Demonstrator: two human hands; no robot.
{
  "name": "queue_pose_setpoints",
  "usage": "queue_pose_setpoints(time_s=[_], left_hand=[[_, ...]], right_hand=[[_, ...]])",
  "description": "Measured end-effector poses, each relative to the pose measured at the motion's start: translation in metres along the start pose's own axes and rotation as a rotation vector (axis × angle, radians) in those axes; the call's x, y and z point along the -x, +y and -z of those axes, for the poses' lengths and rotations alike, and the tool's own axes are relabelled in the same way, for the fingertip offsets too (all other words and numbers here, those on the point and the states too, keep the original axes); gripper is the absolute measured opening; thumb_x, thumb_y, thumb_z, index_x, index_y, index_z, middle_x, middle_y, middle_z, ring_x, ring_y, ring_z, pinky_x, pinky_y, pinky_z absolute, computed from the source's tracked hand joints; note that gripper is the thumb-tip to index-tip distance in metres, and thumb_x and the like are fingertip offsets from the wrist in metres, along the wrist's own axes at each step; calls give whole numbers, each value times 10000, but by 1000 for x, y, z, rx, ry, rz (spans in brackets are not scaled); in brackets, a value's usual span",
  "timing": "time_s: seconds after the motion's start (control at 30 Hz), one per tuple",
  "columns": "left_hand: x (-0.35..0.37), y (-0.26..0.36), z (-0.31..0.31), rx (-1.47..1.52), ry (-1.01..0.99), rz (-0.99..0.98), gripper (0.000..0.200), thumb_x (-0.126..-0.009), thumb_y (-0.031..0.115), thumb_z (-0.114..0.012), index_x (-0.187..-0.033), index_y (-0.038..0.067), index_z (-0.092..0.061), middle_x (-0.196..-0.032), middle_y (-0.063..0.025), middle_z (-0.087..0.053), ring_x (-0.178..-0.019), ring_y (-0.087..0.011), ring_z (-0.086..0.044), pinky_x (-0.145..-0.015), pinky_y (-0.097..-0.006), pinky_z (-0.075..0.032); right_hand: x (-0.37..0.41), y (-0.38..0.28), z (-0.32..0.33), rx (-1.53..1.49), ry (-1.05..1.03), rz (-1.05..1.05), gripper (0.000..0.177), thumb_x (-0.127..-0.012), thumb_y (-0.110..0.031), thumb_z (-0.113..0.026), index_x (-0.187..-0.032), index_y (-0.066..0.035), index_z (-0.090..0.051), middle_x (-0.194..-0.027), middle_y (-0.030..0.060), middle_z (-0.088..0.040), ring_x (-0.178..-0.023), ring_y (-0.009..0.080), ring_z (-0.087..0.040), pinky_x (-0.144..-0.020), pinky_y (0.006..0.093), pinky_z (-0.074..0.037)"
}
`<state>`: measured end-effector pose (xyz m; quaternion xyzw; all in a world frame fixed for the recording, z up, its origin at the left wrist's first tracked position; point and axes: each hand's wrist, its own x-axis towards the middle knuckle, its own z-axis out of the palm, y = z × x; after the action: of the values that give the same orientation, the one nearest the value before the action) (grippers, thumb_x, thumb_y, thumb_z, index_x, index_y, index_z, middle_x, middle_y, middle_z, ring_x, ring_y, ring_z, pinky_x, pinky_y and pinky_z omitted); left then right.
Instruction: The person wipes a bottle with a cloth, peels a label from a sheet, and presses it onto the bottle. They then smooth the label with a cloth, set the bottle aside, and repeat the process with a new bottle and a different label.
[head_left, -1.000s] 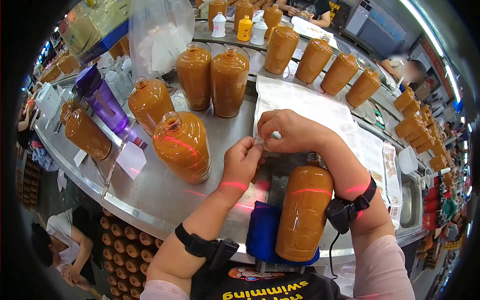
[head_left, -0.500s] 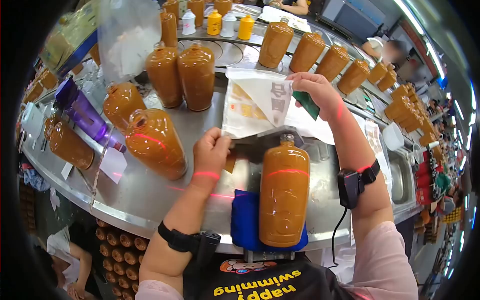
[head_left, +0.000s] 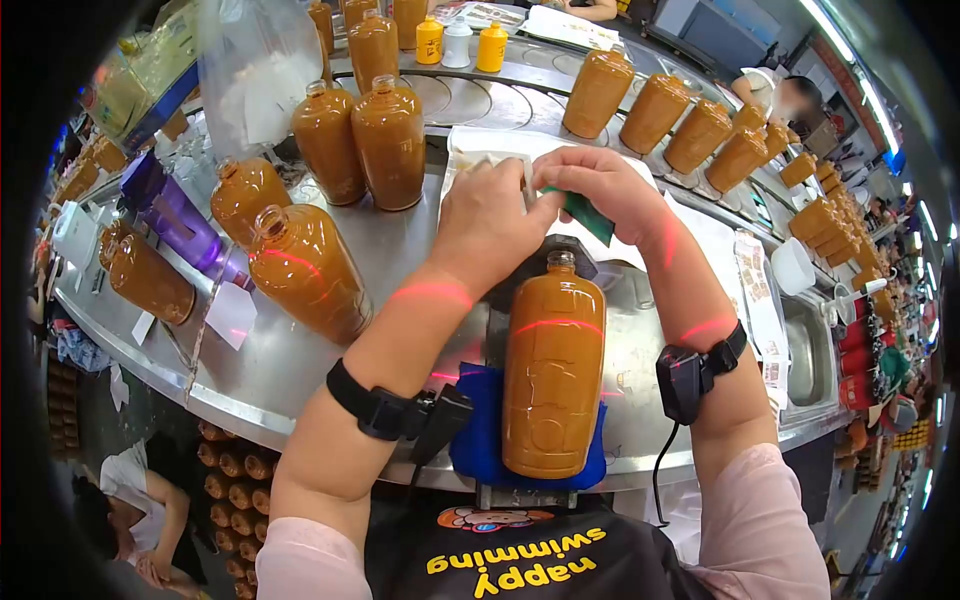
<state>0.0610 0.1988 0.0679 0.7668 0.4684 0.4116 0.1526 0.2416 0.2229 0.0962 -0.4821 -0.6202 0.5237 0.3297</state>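
Both hands are up close together just past the neck of the bottle, thumbs almost meeting. Right hand (head_left: 600,195) has a flat green piece (head_left: 592,218) gripped in its fingers. Left hand (head_left: 490,215) is curled in from the other side with its back to the camera, and a pale bit of something peeks out between the two; can't really tell whether the left fingers are pinching it or just next to it. Under them there's a white sheet (head_left: 625,242) spread on the metal table (head_left: 415,345).

Main brown bottle (head_left: 555,385) is lying on a blue pad (head_left: 475,425) right in front of the person, neck pointing away, neither hand on it. Raised shapes run down its side, and a red line of light crosses it and both forearms. Each forearm wears a black strap with a little box on it.

Off to the left, two open brown bottles stand near each other, the closer one (head_left: 305,268) being the biggest-looking, with a purple drink bottle (head_left: 180,220) tilted beyond them. Further back there's a clear plastic bag (head_left: 250,75) and some little yellow bottles (head_left: 429,42).
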Motion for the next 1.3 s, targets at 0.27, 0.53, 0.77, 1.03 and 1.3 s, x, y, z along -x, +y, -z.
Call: queue_pose_setpoints(time_s=[0.27, 0.53, 0.77, 1.03, 1.3], left_hand=[[13, -15, 5, 185, 17, 202, 237, -843, 211, -562, -830, -21, -607, -766, -236, -627, -770, -419, -606, -709, -490, -461], [41, -36, 12, 98, 82, 253, 235, -851, 205, -615, -817, -27, -613, -717, -142, -606, -696, -231, -570, -661, -375, -440], [47, -50, 10, 130, 187, 110, 218, -854, 249, -608, -866, 42, -677, -884, -167, -665, -930, -358, -571, -880, -423, -420], [33, -51, 7, 422, 81, 272, 244, -866, 253, -613, -922, 22, -669, -958, -175, -649, -965, -320, -556, -870, -409, -433], [47, -57, 4, 354, 123, 301, 261, -867, 264, -623, -849, 4, -627, -863, -161, -623, -912, -322, -551, -838, -410, -433]], right_hand=[[-16, -9, -13, 736, 33, 677, 350, -791, 56, -586, -1094, -93, -679, -1243, 124, -530, -1134, 277, -560, -903, 352, -488], [-32, -2, -34, 895, 39, 821, 121, -781, 26, -652, -870, -51, -622, -1068, 100, -561, -1013, 300, -568, -848, 382, -488], [-31, 3, -30, 901, 106, 828, 111, -781, 23, -666, -866, -38, -627, -1046, 95, -585, -987, 302, -577, -861, 380, -482], [-33, -1, -42, 907, 84, 816, 90, -776, -26, -679, -854, -71, -666, -1036, 76, -594, -1020, 290, -583, -857, 380, -506], [-32, 1, -44, 958, 98, 835, 47, -792, -91, -695, -835, -95, -677, -1028, 62, -605, -1022, 284, -590, -831, 389, -528]])
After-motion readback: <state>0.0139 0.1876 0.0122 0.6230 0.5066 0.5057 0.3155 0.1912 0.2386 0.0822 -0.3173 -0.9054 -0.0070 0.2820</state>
